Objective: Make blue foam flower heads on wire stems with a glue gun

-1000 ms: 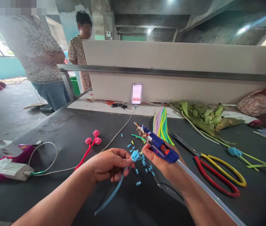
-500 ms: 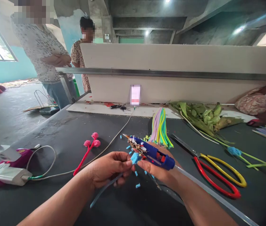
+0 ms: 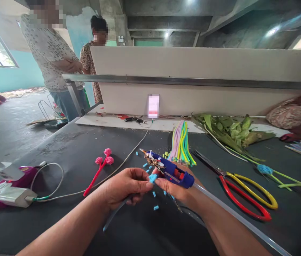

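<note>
Head view: small blue piece (image 3: 153, 177) at centre, above the dark tabletop (image 3: 140, 236), with blue cuttings (image 3: 156, 207) scattered nearby. Left hand (image 3: 129, 185) nearly closed, fingertips pinching the piece; thin blue strip (image 3: 113, 215) trailing from beneath toward lower left. Right hand (image 3: 178, 191) curled about a blue glue gun (image 3: 174, 171), full finger wrap hidden; thumb tip at the piece's edge, touching or just beside, cannot tell which.

Changed within the last second: right thumb nearer the piece, gun swung lower and leftward, nozzle directed past the piece. Unchanged: scissors (image 3: 214, 168) on the right, pink-flowered stem (image 3: 95, 177) on the left. Judged significance for the work: probable two-handed pressing or steadying, not glue application. Glue on the piece: not discernible.
</note>
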A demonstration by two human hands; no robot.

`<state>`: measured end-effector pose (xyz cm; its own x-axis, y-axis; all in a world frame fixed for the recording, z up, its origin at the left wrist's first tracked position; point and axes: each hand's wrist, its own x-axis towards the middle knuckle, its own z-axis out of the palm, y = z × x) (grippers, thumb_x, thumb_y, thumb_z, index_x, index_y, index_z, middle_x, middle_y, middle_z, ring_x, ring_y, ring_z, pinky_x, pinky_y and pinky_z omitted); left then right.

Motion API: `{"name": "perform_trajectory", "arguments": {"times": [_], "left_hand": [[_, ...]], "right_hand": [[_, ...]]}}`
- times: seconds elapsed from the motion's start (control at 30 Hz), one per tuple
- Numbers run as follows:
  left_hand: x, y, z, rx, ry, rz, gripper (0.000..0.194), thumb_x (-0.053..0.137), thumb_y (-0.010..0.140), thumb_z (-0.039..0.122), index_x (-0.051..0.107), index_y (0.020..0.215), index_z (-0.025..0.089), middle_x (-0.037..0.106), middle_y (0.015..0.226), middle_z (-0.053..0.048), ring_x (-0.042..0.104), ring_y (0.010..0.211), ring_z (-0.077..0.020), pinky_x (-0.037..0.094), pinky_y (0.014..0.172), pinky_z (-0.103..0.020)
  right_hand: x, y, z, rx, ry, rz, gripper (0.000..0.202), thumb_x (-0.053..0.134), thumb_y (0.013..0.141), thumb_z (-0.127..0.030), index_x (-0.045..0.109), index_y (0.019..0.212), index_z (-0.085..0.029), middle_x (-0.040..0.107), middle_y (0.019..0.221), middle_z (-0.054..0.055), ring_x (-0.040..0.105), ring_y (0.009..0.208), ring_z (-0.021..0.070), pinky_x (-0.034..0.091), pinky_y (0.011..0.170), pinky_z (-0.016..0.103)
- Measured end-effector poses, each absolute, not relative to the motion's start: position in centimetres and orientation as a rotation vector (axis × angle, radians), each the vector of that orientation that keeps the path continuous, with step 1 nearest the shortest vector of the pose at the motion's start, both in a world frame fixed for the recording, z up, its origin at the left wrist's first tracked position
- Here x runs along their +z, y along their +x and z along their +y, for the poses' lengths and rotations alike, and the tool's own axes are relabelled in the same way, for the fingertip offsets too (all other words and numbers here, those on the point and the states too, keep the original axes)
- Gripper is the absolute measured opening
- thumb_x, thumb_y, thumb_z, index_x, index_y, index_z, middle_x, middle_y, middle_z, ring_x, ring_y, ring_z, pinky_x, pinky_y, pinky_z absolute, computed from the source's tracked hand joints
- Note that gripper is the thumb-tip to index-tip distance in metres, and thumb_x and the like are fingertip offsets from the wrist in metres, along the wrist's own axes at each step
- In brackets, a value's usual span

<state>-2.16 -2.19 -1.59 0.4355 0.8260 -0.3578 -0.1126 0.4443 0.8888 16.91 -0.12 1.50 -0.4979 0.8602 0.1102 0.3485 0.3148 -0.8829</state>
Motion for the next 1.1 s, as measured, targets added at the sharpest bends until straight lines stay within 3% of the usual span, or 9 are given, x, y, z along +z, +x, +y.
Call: {"name": "perform_trajectory", "arguments": {"times": [0.27, 0.53, 0.73, 1.1], "left_hand": [[-1.5, -2.0, -2.3, 0.735, 0.997, 0.962, 0.034, 0.065, 0.071, 0.046, 0.049, 0.068, 0.016, 0.046, 0.056, 0.005, 0.035, 0.037, -0.002, 0.022, 0.034, -0.015], [-1.4, -2.0, -2.5, 0.712, 0.978, 0.967, 0.04, 0.055, 0.075, 0.056, 0.053, 0.077, 0.016, 0.048, 0.058, 0.004, 0.039, 0.039, -0.0038, 0.027, 0.033, -0.015], [-1.6, -1.7, -2.5, 0.76, 0.992, 0.992, 0.032, 0.071, 0.067, 0.036, 0.052, 0.083, 0.017, 0.045, 0.052, 0.008, 0.039, 0.036, -0.004, 0.028, 0.03, -0.014], [-1.5, -1.8, -2.5, 0.771, 1.011, 0.946, 0.025, 0.065, 0.073, 0.037, 0.052, 0.079, 0.017, 0.047, 0.057, 0.006, 0.038, 0.036, -0.0023, 0.025, 0.03, -0.013]], "right_hand": [[1.3, 16.7, -0.1, 1.138, -1.053, -2.02, 0.01, 0.061, 0.077, -0.024, 0.064, 0.084, -0.018, 0.064, 0.076, 0.0, 0.059, 0.069, 0.0147, 0.047, 0.063, 0.026], [1.2, 16.9, 0.0, 1.169, -1.045, -1.991, 0.01, 0.06, 0.078, -0.024, 0.063, 0.084, -0.017, 0.066, 0.076, 0.001, 0.061, 0.07, 0.0152, 0.048, 0.065, 0.026], [0.7, 16.9, 0.1, 1.09, -1.098, -1.999, 0.011, 0.061, 0.078, -0.027, 0.065, 0.083, -0.018, 0.065, 0.075, 0.001, 0.061, 0.069, 0.0149, 0.047, 0.063, 0.026], [-0.1, 16.8, 0.3, 1.11, -1.109, -1.981, 0.013, 0.063, 0.076, -0.029, 0.065, 0.084, -0.019, 0.066, 0.072, 0.0, 0.06, 0.065, 0.015, 0.047, 0.059, 0.026]]}}
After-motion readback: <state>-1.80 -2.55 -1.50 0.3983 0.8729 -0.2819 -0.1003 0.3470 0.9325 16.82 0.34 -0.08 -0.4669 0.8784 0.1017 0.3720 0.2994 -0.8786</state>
